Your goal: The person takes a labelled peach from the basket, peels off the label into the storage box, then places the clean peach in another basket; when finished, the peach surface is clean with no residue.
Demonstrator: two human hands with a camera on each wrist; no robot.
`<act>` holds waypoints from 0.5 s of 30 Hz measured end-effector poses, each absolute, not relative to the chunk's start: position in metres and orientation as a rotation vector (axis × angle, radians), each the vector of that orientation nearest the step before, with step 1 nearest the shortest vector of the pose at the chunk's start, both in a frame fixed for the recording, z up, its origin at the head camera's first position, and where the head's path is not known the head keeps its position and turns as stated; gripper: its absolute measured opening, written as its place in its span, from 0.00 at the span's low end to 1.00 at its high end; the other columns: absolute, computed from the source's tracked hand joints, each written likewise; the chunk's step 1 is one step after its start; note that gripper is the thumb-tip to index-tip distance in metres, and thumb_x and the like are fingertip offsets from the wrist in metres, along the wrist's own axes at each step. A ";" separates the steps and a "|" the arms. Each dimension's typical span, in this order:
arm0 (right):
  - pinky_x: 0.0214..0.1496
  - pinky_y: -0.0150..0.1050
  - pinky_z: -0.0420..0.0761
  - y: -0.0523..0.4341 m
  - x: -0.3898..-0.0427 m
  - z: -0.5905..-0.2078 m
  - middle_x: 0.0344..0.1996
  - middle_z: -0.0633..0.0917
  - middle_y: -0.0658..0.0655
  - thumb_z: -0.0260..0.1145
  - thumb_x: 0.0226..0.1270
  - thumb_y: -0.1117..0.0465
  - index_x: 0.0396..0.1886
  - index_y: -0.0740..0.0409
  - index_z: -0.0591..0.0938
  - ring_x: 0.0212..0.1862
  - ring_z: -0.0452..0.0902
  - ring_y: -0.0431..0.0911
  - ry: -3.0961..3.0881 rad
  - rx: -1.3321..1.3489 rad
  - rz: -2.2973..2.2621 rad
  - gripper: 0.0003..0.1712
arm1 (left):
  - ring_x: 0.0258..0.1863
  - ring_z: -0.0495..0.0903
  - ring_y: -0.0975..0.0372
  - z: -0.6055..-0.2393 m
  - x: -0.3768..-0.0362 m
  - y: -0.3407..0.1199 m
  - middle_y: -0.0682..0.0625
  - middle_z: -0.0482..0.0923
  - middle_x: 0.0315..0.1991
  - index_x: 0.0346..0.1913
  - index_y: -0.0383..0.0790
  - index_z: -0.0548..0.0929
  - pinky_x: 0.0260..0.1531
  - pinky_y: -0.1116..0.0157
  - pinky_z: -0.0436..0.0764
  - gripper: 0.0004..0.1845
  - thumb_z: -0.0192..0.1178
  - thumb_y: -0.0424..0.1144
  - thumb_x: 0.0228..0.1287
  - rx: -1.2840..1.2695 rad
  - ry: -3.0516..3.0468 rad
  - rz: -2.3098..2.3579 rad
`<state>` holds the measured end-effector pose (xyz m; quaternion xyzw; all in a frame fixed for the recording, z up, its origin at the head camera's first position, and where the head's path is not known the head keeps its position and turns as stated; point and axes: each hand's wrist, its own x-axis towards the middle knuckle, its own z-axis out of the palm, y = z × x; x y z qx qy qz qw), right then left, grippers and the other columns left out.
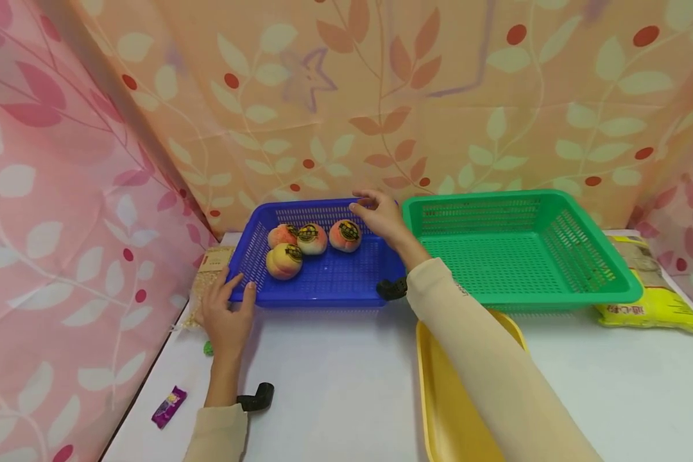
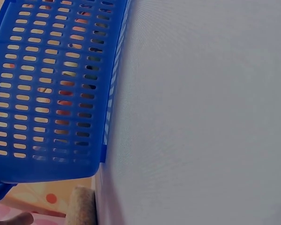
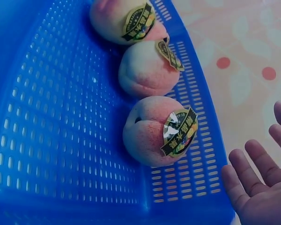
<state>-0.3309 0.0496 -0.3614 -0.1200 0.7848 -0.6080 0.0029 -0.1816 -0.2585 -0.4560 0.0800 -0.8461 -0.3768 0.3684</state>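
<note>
A blue plastic basket (image 1: 335,298) with slotted walls stands toward the back, left of the middle. Several peaches (image 1: 285,262) with black and gold labels lie in its left and middle part. My left hand (image 1: 226,314) is at the basket's front left corner, fingers spread and fingertips right at the rim; the left wrist view catches only a bit of it beside the basket's slotted wall (image 2: 47,93). Over the far rim, right of the peaches, is my right hand (image 1: 381,218). In the right wrist view its fingers (image 3: 260,173) are spread with nothing held, beside the rim near a labelled peach (image 3: 154,133).
A green basket (image 1: 525,298) stands right of the blue one, with a yellow packet (image 1: 652,308) beside it. Below my right forearm lies a yellow tray (image 1: 430,410). On the left are a bag of pale grains (image 1: 199,289) and a small purple packet (image 1: 169,407). Patterned curtains enclose the table.
</note>
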 end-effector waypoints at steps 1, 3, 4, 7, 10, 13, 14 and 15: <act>0.66 0.54 0.76 0.048 -0.332 -0.362 0.66 0.76 0.64 0.63 0.75 0.57 0.69 0.56 0.76 0.66 0.74 0.57 2.459 -0.377 -1.908 0.25 | 0.72 0.66 0.37 -0.456 -0.181 -0.258 0.43 0.76 0.70 0.55 0.38 0.87 0.64 0.33 0.49 0.21 0.68 0.47 0.64 0.203 -2.169 -0.969; 0.66 0.54 0.76 0.047 -0.333 -0.362 0.66 0.76 0.64 0.63 0.75 0.57 0.69 0.56 0.76 0.65 0.75 0.57 2.456 -0.376 -1.912 0.25 | 0.73 0.67 0.38 -0.455 -0.181 -0.258 0.43 0.76 0.70 0.55 0.38 0.87 0.64 0.33 0.49 0.21 0.68 0.47 0.64 0.200 -2.166 -0.970; 0.66 0.55 0.76 0.046 -0.334 -0.362 0.66 0.77 0.64 0.63 0.75 0.58 0.69 0.58 0.76 0.66 0.75 0.57 2.454 -0.384 -1.914 0.26 | 0.73 0.67 0.39 -0.455 -0.181 -0.258 0.43 0.76 0.70 0.55 0.38 0.87 0.64 0.34 0.49 0.21 0.68 0.47 0.65 0.198 -2.166 -0.970; 0.65 0.55 0.77 0.045 -0.336 -0.363 0.65 0.79 0.64 0.64 0.75 0.58 0.69 0.58 0.76 0.65 0.75 0.57 2.468 -0.396 -1.858 0.26 | 0.72 0.69 0.41 -0.454 -0.181 -0.257 0.44 0.75 0.70 0.55 0.38 0.87 0.63 0.35 0.50 0.20 0.68 0.47 0.65 0.199 -2.170 -0.962; 0.67 0.55 0.76 0.044 -0.339 -0.367 0.66 0.79 0.65 0.64 0.75 0.57 0.70 0.57 0.75 0.68 0.74 0.57 2.484 -0.409 -1.749 0.27 | 0.71 0.70 0.41 -0.454 -0.180 -0.257 0.44 0.75 0.70 0.55 0.38 0.87 0.62 0.36 0.51 0.20 0.67 0.46 0.66 0.198 -2.175 -0.957; 0.69 0.55 0.74 0.044 -0.340 -0.371 0.68 0.76 0.64 0.65 0.74 0.56 0.71 0.55 0.75 0.71 0.70 0.56 2.479 -0.400 -1.661 0.28 | 0.72 0.70 0.41 -0.455 -0.180 -0.257 0.44 0.75 0.70 0.55 0.38 0.87 0.62 0.36 0.51 0.20 0.67 0.46 0.66 0.199 -2.185 -0.959; 0.70 0.55 0.74 0.044 -0.341 -0.373 0.69 0.76 0.64 0.66 0.73 0.57 0.71 0.55 0.75 0.72 0.69 0.56 2.475 -0.397 -1.646 0.28 | 0.72 0.70 0.41 -0.455 -0.180 -0.257 0.44 0.75 0.70 0.55 0.38 0.87 0.62 0.36 0.51 0.20 0.67 0.46 0.66 0.201 -2.189 -0.957; 0.70 0.55 0.73 0.043 -0.342 -0.374 0.70 0.75 0.63 0.66 0.73 0.57 0.71 0.55 0.75 0.73 0.68 0.56 2.466 -0.394 -1.637 0.29 | 0.72 0.70 0.41 -0.455 -0.180 -0.257 0.44 0.75 0.71 0.56 0.38 0.87 0.62 0.35 0.51 0.20 0.67 0.46 0.66 0.202 -2.192 -0.953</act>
